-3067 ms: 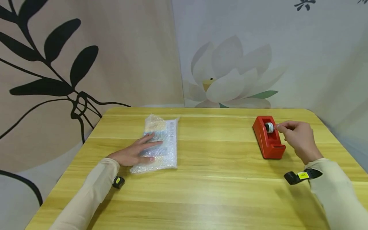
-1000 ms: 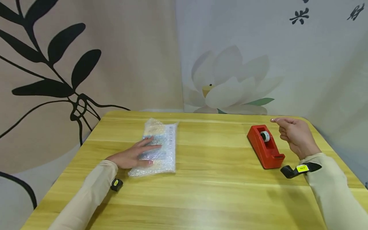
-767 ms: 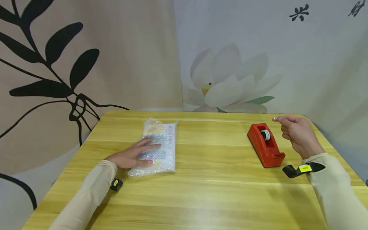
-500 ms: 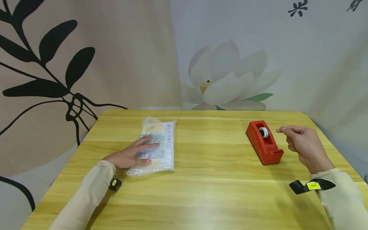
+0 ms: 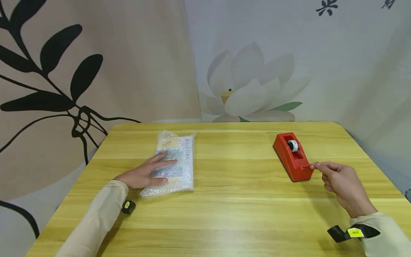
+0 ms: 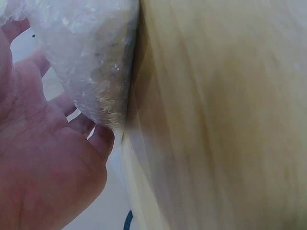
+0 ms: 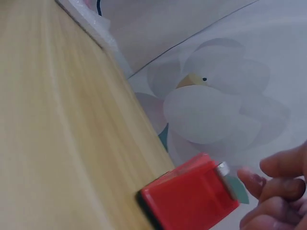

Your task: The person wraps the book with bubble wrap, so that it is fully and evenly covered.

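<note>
My left hand (image 5: 144, 174) rests with spread fingers on a flat bubble-wrapped package (image 5: 184, 157), which has pale yellow and blue showing through. In the left wrist view, the package's corner (image 6: 103, 86) overlaps the fingers of that hand (image 6: 48, 148). A red tape dispenser (image 5: 290, 159) stands at the right, with a white-cored roll of tape (image 5: 292, 145) in it. My right hand (image 5: 345, 184) is at the dispenser's cutter end, thumb and forefinger pinching the clear, barely visible tape. The right wrist view shows the dispenser (image 7: 192, 199) beside the curled fingers (image 7: 276, 206).
The wooden table (image 5: 224, 214) has its far edge in front of a wall hanging (image 5: 154, 71) printed with a plant and a lotus. Bare tabletop lies between the package and the dispenser. A black wrist strap (image 5: 350, 233) is on the right sleeve.
The right hand was at the tape roll, rose behind the dispenser, then came down and nearer to the cutter end, fingertips still pinched. The left hand has stayed on the package.
</note>
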`<state>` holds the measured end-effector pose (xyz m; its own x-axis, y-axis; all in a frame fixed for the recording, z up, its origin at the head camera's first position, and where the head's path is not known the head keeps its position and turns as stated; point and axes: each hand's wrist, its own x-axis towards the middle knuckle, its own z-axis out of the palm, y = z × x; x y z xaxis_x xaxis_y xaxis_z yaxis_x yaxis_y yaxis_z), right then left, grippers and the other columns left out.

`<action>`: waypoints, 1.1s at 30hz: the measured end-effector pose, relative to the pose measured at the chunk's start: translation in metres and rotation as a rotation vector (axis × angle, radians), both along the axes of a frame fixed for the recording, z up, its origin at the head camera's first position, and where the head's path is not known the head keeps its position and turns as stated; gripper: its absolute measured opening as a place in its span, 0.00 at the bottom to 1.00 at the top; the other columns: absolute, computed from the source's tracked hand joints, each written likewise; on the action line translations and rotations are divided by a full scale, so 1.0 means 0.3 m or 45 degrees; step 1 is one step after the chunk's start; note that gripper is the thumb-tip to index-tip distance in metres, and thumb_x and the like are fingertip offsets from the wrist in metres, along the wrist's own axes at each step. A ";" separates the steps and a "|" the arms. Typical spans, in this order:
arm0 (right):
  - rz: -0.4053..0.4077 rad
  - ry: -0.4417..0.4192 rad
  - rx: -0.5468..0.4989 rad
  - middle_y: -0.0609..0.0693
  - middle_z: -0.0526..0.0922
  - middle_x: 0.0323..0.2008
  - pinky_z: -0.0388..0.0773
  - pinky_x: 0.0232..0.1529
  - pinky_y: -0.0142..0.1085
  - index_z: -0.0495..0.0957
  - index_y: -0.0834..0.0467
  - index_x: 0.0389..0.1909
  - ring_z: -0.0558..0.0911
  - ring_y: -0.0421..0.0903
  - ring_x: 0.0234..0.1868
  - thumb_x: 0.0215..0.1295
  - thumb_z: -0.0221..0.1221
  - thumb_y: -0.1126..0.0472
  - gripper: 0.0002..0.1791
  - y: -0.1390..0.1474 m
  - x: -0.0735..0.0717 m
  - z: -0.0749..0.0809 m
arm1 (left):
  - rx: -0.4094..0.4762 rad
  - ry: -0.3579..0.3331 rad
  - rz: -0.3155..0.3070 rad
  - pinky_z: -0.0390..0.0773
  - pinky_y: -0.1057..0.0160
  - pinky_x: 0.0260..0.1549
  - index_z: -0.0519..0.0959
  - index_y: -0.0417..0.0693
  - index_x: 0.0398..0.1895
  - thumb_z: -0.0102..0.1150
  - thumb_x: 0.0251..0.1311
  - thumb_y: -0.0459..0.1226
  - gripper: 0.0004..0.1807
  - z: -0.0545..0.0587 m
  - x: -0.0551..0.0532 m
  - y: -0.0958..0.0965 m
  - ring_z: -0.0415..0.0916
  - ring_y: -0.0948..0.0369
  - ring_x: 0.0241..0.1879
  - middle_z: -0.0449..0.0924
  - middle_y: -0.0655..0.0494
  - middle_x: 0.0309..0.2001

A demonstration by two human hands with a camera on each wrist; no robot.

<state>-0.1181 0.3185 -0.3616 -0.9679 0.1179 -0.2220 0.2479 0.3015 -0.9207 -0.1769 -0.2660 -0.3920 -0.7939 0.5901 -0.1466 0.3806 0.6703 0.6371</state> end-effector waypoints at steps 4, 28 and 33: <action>-0.014 -0.048 0.004 0.38 0.61 0.17 0.49 0.24 0.47 0.81 0.38 0.38 0.57 0.40 0.16 0.76 0.50 0.43 0.12 -0.006 0.010 -0.028 | 0.007 0.000 0.004 0.46 0.18 0.65 0.59 0.67 0.78 0.59 0.68 0.50 0.37 -0.003 0.001 -0.001 0.27 0.36 0.80 0.33 0.46 0.83; -0.093 -0.096 -0.413 0.38 0.63 0.14 0.45 0.24 0.41 0.84 0.47 0.27 0.51 0.41 0.18 0.76 0.54 0.51 0.17 -0.022 -0.002 -0.093 | 0.005 -0.002 0.008 0.44 0.19 0.66 0.59 0.64 0.78 0.60 0.67 0.50 0.37 -0.010 -0.003 0.003 0.28 0.36 0.80 0.34 0.46 0.83; 0.019 -0.094 -0.838 0.38 0.59 0.15 0.38 0.23 0.34 0.81 0.53 0.31 0.44 0.41 0.22 0.80 0.46 0.59 0.18 -0.015 -0.009 -0.110 | 0.011 -0.001 0.012 0.44 0.19 0.66 0.60 0.63 0.78 0.60 0.67 0.50 0.37 -0.011 -0.006 0.003 0.28 0.36 0.80 0.34 0.46 0.83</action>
